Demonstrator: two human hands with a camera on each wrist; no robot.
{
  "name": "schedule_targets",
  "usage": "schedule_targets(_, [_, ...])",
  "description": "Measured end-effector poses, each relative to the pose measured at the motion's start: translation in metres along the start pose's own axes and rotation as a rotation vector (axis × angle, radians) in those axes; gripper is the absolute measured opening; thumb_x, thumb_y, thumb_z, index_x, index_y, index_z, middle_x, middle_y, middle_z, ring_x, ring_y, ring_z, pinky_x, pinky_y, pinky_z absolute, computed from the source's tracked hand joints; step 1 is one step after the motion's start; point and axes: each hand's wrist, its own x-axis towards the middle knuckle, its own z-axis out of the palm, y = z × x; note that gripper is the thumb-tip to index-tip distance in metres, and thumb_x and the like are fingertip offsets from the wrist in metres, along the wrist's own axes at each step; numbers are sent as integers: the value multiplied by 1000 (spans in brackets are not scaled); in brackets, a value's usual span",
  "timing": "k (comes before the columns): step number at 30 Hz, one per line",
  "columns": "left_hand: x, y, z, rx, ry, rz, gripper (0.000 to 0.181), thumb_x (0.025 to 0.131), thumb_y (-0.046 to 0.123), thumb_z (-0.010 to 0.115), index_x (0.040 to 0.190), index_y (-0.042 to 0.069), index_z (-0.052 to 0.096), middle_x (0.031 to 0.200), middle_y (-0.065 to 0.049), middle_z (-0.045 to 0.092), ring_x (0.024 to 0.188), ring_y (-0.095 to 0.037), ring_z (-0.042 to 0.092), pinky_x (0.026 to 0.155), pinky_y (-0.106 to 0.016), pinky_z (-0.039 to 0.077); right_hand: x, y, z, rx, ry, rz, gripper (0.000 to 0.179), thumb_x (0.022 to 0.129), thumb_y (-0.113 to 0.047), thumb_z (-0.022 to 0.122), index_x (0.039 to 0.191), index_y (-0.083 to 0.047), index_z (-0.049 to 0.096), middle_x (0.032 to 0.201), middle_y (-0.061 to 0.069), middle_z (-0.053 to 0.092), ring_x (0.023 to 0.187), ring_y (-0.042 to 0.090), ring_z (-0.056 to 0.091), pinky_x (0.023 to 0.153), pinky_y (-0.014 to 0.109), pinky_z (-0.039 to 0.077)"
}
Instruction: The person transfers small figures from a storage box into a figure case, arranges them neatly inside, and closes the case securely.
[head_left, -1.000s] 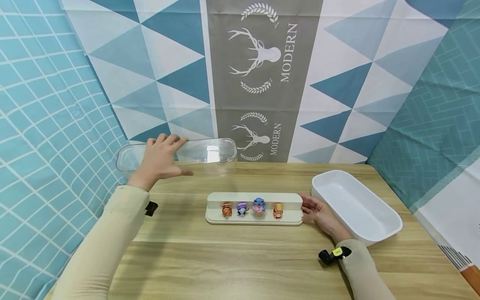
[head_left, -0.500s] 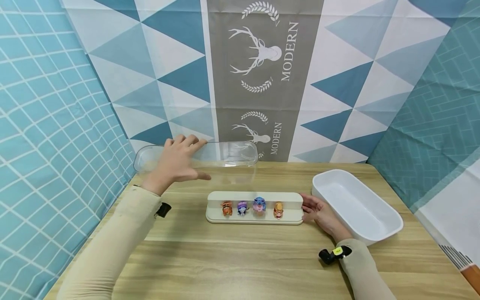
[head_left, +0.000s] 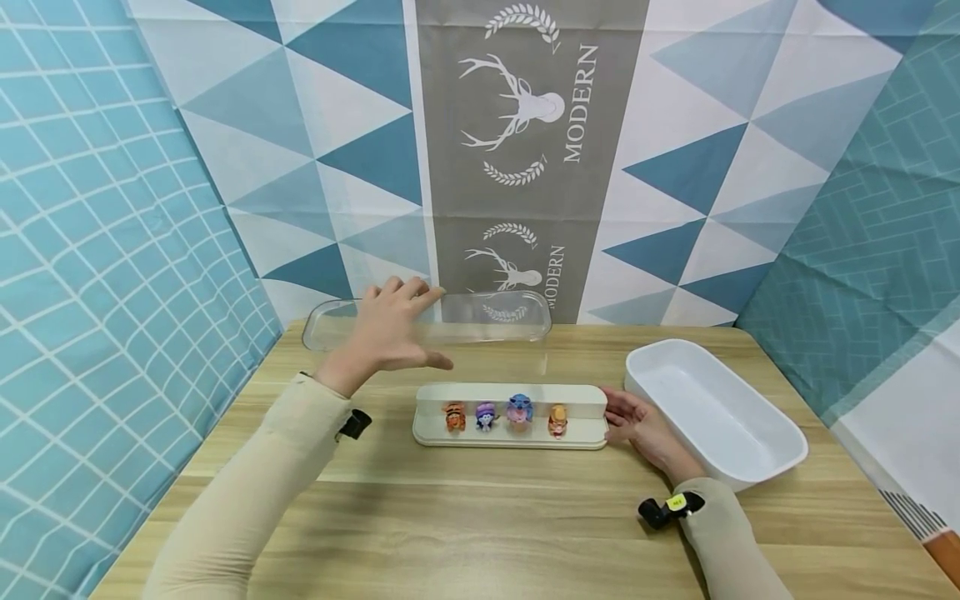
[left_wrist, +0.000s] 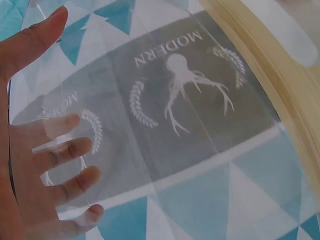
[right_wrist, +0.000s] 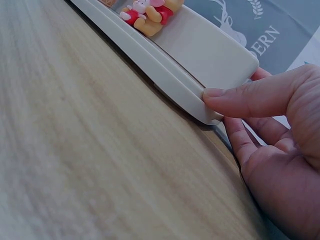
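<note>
In the head view my left hand (head_left: 386, 329) holds a long clear plastic cover (head_left: 491, 321) above the back of the table, thumb on the near side and fingers over the far side. Through the clear wall the left fingers (left_wrist: 75, 185) show in the left wrist view. A cream display stand (head_left: 581, 429) rests on the table in front of the cover, carrying several small figurines (head_left: 519, 414) in a row. With thumb and fingers my right hand (head_left: 641, 429) pinches the stand's right end. The right thumb (right_wrist: 240, 100) lies on its rim in the right wrist view.
A white plastic bin (head_left: 712, 408) stands just right of my right hand. Patterned cloth (head_left: 525, 192) hangs behind the wooden table (head_left: 480, 525), and blue tiled cloth (head_left: 82, 275) hangs at the left.
My left hand has moved right and slightly down with the clear cover, bringing it closer behind the stand. The right hand and the stand have stayed in place.
</note>
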Motion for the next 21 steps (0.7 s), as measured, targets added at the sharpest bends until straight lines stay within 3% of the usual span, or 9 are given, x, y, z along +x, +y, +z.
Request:
schedule_targets(7, [7, 16, 4, -30, -53, -4, 107, 63, 70, 78, 149, 15, 48, 140, -12, 50, 122, -35, 44, 94, -54, 40, 0, 0, 1, 3, -3, 4, 82, 70, 24, 64, 146, 16, 32, 123, 0, 60, 111, 3, 58, 98, 18, 49])
schedule_targets(15, [11, 34, 9, -39, -48, 39, 106, 61, 70, 80, 147, 16, 51, 134, -8, 54, 111, -30, 48, 85, -48, 42, 1, 1, 1, 4, -3, 0, 82, 70, 24, 63, 146, 17, 32, 123, 0, 60, 112, 4, 58, 98, 18, 49])
schedule_targets(21, [14, 44, 15, -26, -69, 46, 105, 61, 71, 78, 147, 17, 51, 137, -7, 53, 114, -31, 48, 85, -47, 42, 0, 0, 0, -2, -5, -10, 83, 70, 23, 64, 145, 17, 31, 124, 1, 60, 112, 4, 58, 98, 18, 50])
